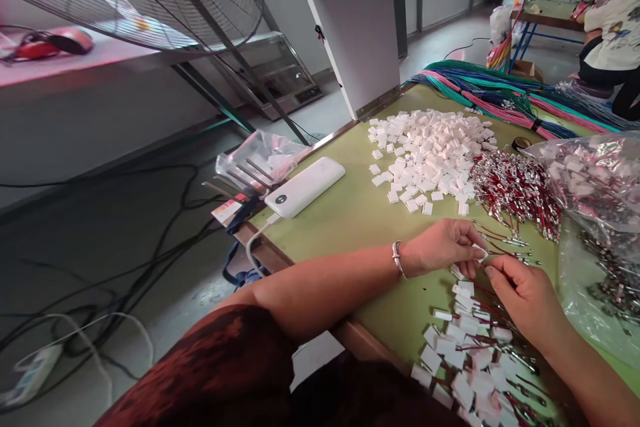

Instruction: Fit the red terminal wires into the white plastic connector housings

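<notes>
My left hand [445, 247], with a silver bracelet at the wrist, pinches a small white plastic connector [479, 253] over the green table [350, 213]. My right hand [520, 287] meets it fingertip to fingertip, pinching a thin red wire with a metal terminal [503, 255] at the connector. Below the hands lies a heap of finished white connectors with red wires [470, 353]. A pile of loose white connectors [430, 153] and a bundle of red terminal wires [515, 190] lie farther back.
A white power bank [305, 187] with a cable sits at the table's left edge beside a plastic bag [255, 160]. Clear bags of parts [595, 180] lie at the right. Coloured cable bundles [500, 93] cross the far end. A fan, floor cables and another seated person [610, 40] surround.
</notes>
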A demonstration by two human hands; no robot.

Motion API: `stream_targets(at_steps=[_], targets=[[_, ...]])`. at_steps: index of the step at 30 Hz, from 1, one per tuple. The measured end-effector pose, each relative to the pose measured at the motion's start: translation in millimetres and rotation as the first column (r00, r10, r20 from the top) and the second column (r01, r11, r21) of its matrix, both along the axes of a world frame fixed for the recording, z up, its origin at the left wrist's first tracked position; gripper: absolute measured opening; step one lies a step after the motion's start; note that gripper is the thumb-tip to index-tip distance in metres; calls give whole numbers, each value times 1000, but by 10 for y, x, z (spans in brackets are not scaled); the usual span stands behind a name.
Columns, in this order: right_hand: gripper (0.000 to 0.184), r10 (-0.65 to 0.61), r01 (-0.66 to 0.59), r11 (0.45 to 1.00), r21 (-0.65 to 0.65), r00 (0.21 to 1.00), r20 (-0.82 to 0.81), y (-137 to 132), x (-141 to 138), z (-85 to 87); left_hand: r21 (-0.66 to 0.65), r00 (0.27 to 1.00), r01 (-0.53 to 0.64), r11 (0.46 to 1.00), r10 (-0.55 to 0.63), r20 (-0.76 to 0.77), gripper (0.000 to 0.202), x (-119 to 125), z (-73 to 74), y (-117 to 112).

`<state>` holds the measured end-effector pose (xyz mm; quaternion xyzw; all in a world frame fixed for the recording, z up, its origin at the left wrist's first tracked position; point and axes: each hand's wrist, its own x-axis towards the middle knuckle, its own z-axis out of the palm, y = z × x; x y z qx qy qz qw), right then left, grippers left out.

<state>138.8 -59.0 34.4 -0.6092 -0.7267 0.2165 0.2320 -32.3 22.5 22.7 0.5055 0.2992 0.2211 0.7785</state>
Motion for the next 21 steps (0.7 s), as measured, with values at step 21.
stream_targets(at_steps=[21], targets=[[23, -61, 51, 980, 194, 997, 46, 18, -77, -62, 62, 977, -204, 977, 199, 74, 8, 101, -1, -113]])
